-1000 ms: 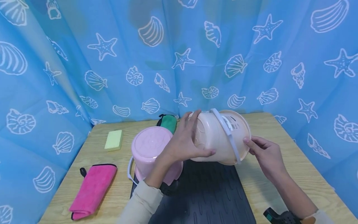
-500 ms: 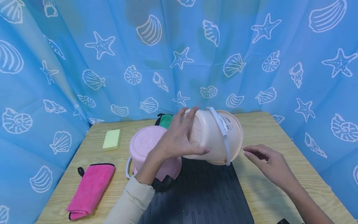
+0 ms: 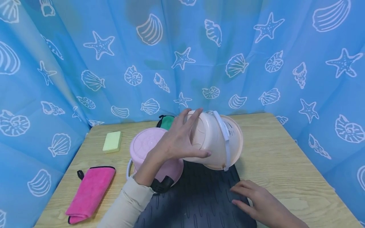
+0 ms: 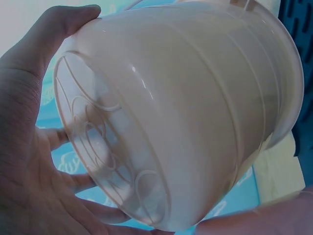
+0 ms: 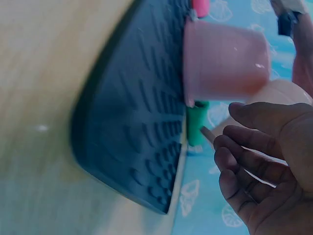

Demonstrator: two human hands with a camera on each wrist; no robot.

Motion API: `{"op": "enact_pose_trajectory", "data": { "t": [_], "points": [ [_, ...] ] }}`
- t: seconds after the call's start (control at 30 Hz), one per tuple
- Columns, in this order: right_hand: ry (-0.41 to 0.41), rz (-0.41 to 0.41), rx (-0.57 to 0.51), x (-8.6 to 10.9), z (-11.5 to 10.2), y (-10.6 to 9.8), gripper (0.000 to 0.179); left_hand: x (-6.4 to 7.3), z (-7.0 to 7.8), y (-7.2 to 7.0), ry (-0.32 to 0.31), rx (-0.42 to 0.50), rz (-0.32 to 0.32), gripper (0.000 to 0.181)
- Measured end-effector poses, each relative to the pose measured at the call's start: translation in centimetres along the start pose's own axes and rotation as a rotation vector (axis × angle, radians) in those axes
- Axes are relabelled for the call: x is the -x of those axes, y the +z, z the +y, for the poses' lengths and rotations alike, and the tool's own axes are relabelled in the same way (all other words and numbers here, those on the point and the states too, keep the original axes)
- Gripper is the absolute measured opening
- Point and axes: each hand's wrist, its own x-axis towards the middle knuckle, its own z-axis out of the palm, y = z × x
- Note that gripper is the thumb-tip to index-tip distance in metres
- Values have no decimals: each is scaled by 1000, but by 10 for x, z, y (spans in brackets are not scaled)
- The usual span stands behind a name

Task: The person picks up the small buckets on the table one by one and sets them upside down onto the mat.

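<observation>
My left hand (image 3: 176,141) grips a peach-coloured plastic bucket (image 3: 214,136) by its bottom end, thumb on the near side and fingers over the far side. The bucket is tipped sideways above the mat, its mouth to the right and its white handle (image 3: 223,131) hanging across it. In the left wrist view the ringed base of the bucket (image 4: 176,112) faces the palm. My right hand (image 3: 258,199) holds nothing, over the mat's right edge, below and apart from the bucket. Behind my left forearm, a pink bucket (image 3: 149,142) stands upside down on the black ribbed mat (image 3: 196,193).
A folded pink towel (image 3: 92,191) and a pale yellow sponge (image 3: 112,142) lie at the left on the wooden table (image 3: 285,148). Behind the pink bucket sits a green cloth (image 3: 167,122), partly hidden. A blue shell-patterned curtain (image 3: 182,79) closes off the back and sides.
My right hand has let go of the peach bucket's rim and come down toward me over the mat's edge. The left hand has shifted slightly left with the bucket, whose mouth now dips lower.
</observation>
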Motion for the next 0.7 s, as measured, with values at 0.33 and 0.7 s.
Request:
{"op": "enact_pose_trajectory", "data": {
  "t": [0.33, 0.7],
  "points": [
    [-18, -143, -42, 9, 9, 26, 24, -3, 4, -3, -7, -66, -27, 119],
    [-232, -63, 16, 13, 24, 49, 22, -7, 7, -4, -18, -115, -74, 119]
  ]
}}
